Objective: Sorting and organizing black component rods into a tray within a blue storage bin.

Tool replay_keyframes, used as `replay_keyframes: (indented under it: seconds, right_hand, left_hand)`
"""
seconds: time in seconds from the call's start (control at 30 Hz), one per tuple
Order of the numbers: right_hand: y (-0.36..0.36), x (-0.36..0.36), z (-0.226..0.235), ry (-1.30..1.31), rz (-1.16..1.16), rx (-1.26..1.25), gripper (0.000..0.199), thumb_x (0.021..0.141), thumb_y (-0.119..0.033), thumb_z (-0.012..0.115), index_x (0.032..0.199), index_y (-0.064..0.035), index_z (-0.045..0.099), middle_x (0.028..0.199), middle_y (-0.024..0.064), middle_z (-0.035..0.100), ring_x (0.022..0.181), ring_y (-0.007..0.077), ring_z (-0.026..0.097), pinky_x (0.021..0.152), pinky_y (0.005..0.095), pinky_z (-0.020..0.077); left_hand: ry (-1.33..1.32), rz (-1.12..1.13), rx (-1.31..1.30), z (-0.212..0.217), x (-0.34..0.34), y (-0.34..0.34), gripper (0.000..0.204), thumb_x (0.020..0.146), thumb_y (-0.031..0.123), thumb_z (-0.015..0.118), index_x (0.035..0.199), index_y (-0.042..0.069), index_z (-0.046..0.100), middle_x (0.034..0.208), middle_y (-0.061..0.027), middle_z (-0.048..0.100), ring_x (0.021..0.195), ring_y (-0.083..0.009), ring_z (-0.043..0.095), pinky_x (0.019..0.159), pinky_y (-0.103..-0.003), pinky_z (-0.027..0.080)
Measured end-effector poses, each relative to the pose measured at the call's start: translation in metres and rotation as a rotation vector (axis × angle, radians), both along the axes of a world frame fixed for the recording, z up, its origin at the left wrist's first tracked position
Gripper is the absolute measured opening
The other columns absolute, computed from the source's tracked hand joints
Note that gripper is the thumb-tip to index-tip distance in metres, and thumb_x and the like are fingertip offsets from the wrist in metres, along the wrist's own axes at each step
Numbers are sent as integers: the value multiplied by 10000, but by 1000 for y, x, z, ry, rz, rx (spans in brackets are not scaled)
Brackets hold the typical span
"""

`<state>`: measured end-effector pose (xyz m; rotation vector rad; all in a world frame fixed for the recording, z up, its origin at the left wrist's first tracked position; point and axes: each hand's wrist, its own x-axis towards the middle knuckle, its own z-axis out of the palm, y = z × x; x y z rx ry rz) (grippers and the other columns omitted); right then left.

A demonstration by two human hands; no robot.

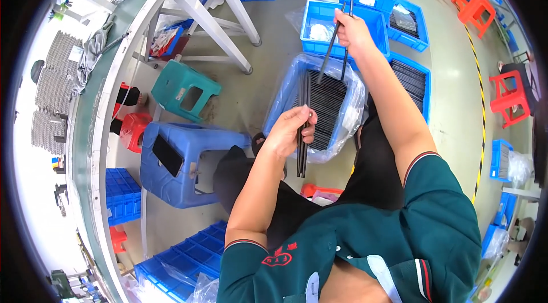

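Note:
My left hand (pixel 291 130) is closed round a small bundle of thin black rods (pixel 301 160), which look like chopsticks and stand nearly upright in it. Farther out, my right hand (pixel 355 33) pinches two more black rods (pixel 329 54) near their upper ends, their lower ends spread apart and pointing down. Both hands are over a blue bin lined with clear plastic (pixel 357 111), which stands on the floor in front of my legs. Inside it, many black rods (pixel 328 117) lie side by side in a packed layer.
Beyond the lined bin stands a blue bin (pixel 371 19) with clear bags, and to its right another blue bin (pixel 427 83) of black rods. On the left are a blue stool (pixel 162 189) bearing a black phone (pixel 168 155), a green stool (pixel 171 86) and a long workbench (pixel 85 149).

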<state>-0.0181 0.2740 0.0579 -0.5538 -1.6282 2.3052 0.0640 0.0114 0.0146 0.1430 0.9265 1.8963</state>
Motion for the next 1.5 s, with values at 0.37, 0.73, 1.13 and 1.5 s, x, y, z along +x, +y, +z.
replay_keyframes:
  seconds: [0.37, 0.73, 1.13, 1.5]
  right_hand:
    - [-105, 52, -4, -132, 477, 975, 446, 828, -418, 583, 744, 20, 603, 636, 160, 607, 587, 238, 621, 591, 363, 468]
    - [-111, 57, -24, -37, 655, 737, 310, 884, -259, 511, 915, 42, 579, 742, 152, 600, 682, 273, 600, 661, 368, 466]
    - [-126, 79, -2, -102, 845, 343, 534, 886, -39, 441, 1394, -56, 277, 728, 87, 557, 492, 86, 475, 401, 218, 377]
    - [-132, 77, -6, -106, 737, 113, 550, 872, -4, 454, 1383, -12, 249, 714, 105, 561, 474, 116, 497, 374, 244, 380]
  left_hand:
    - [65, 150, 73, -4, -18, -10, 339, 881, 396, 549, 842, 58, 552, 1001, -91, 536, 832, -244, 569, 756, -444, 513]
    - [-7, 559, 118, -11, -37, -24, 311, 909, 387, 516, 870, 80, 540, 746, 12, 459, 581, -101, 382, 525, -255, 352]
    - [5, 728, 106, -6, -37, -14, 313, 906, 349, 540, 861, 40, 562, 647, 9, 453, 553, -108, 419, 497, -251, 390]
    - [91, 756, -54, -3, -32, -5, 273, 923, 298, 524, 884, 33, 577, 627, 4, 459, 537, -105, 439, 481, -248, 397]
